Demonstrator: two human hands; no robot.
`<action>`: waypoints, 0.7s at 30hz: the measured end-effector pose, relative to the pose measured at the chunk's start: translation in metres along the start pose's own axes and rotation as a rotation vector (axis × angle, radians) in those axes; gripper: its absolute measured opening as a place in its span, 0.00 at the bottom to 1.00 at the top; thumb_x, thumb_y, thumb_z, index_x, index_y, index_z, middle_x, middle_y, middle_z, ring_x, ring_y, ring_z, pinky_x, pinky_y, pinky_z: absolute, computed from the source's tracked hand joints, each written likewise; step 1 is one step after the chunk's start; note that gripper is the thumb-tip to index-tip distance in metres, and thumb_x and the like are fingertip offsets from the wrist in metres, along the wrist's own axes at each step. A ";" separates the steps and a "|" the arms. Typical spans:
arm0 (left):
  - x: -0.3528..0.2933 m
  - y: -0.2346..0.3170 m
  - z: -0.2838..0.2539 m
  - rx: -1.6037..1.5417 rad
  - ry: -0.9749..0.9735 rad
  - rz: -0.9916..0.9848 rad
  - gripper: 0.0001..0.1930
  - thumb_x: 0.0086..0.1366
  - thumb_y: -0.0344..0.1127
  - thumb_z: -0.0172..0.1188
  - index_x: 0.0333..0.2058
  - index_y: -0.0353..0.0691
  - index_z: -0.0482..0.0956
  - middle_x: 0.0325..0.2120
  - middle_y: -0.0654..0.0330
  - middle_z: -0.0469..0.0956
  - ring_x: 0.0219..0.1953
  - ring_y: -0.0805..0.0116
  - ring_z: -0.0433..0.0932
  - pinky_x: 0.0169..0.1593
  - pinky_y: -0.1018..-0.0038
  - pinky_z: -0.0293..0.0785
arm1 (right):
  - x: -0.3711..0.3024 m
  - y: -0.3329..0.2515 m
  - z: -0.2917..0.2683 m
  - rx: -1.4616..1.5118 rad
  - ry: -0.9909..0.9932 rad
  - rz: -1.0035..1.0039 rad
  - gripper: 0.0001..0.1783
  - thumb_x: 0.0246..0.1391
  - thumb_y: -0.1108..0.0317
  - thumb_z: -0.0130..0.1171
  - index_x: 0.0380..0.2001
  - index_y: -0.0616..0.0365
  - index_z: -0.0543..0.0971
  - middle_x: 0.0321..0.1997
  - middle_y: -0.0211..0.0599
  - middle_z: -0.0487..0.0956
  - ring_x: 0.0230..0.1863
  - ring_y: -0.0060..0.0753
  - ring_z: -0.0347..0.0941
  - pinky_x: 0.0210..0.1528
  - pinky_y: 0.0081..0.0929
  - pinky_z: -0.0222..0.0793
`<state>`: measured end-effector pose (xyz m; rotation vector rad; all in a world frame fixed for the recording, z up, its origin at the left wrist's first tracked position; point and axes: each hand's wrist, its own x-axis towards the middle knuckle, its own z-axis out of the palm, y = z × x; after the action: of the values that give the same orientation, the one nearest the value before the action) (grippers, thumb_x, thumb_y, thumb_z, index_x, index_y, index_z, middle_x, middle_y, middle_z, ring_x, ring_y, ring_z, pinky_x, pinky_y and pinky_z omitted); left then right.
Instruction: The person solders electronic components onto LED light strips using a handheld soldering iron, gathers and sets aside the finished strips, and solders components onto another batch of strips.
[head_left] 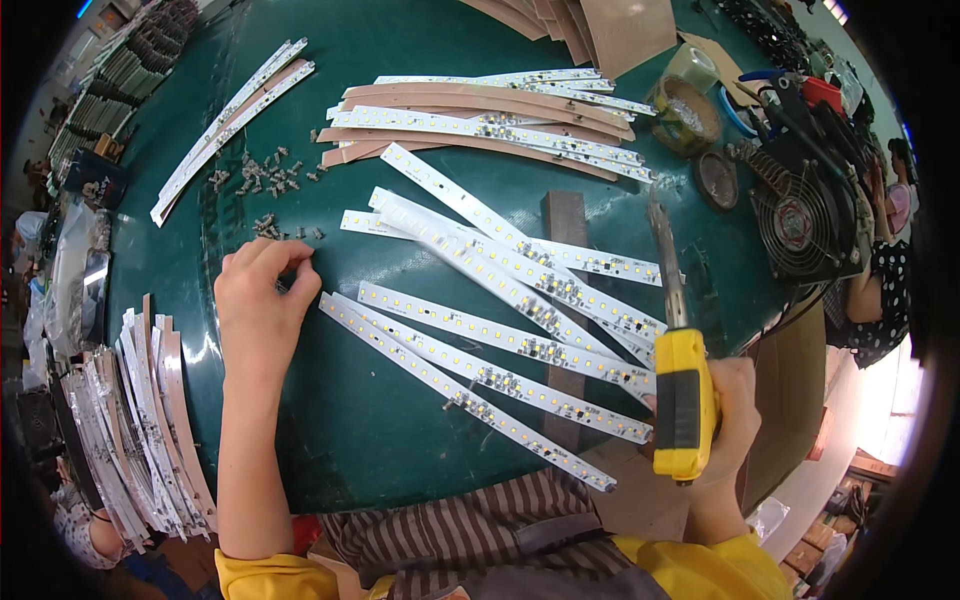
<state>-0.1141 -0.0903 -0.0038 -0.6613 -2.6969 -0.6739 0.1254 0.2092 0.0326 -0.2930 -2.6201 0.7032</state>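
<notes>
My left hand [265, 285] is closed in a pinch over the green table, beside a small pile of metal parts [268, 226]. Whatever its fingertips hold is too small to make out. A yellow and black soldering gun [685, 405] is gripped in my right hand [735, 410], its long metal barrel pointing to the far side. Left of the gun, several white LED circuit strips [500, 375] fan out across the table, some resting over a dark bar [565, 215]. One small part [462, 398] sits on a near strip. More loose metal parts [265, 175] lie beyond my left hand.
Stacked LED strips with brown backing [480, 120] lie at the back, and another few strips [235, 130] at the far left. A fan [795, 225], a round tin [716, 178] and a tub [685, 115] stand at the right. Bundled strips [150, 420] fill the left edge.
</notes>
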 end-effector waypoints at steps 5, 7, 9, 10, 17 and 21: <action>-0.006 0.004 0.001 0.056 0.046 0.010 0.05 0.52 0.24 0.65 0.30 0.36 0.84 0.25 0.58 0.80 0.30 0.61 0.78 0.41 0.69 0.70 | -0.019 0.004 0.005 0.032 0.003 0.059 0.22 0.41 0.72 0.74 0.40 0.61 0.76 0.33 0.36 0.72 0.32 0.31 0.70 0.37 0.24 0.65; -0.009 0.003 0.000 0.069 0.068 0.004 0.05 0.52 0.25 0.65 0.30 0.37 0.84 0.25 0.58 0.80 0.29 0.61 0.78 0.41 0.69 0.69 | -0.021 0.004 0.003 0.036 -0.001 0.055 0.22 0.41 0.71 0.74 0.40 0.61 0.75 0.33 0.35 0.72 0.31 0.30 0.69 0.37 0.24 0.65; -0.009 0.003 -0.001 -0.074 0.042 -0.093 0.04 0.54 0.26 0.66 0.30 0.37 0.84 0.26 0.59 0.81 0.29 0.61 0.79 0.42 0.70 0.69 | -0.022 0.003 0.003 0.048 -0.002 0.034 0.22 0.41 0.70 0.74 0.40 0.61 0.75 0.33 0.35 0.71 0.31 0.30 0.69 0.37 0.24 0.65; -0.009 0.004 -0.001 -0.064 0.046 -0.098 0.04 0.54 0.26 0.66 0.30 0.37 0.84 0.26 0.59 0.81 0.29 0.61 0.79 0.42 0.70 0.69 | -0.021 0.002 0.003 0.050 -0.001 0.017 0.23 0.41 0.70 0.74 0.40 0.61 0.75 0.32 0.34 0.71 0.31 0.30 0.69 0.36 0.24 0.64; -0.010 0.011 -0.005 -0.053 0.056 -0.118 0.06 0.55 0.25 0.66 0.32 0.33 0.84 0.27 0.57 0.83 0.30 0.69 0.81 0.38 0.76 0.75 | -0.026 0.001 0.007 0.032 -0.049 0.033 0.25 0.42 0.65 0.76 0.41 0.60 0.75 0.32 0.32 0.71 0.30 0.28 0.69 0.35 0.22 0.64; -0.024 0.063 -0.010 -0.374 -0.041 -0.180 0.06 0.49 0.25 0.68 0.28 0.39 0.85 0.25 0.59 0.84 0.29 0.66 0.82 0.43 0.72 0.74 | -0.029 -0.001 0.005 0.058 -0.058 0.078 0.24 0.43 0.67 0.75 0.42 0.60 0.74 0.32 0.31 0.71 0.30 0.25 0.70 0.36 0.21 0.65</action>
<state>-0.0613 -0.0549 0.0195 -0.5208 -2.7121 -1.2438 0.1486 0.1975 0.0196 -0.3639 -2.6496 0.8237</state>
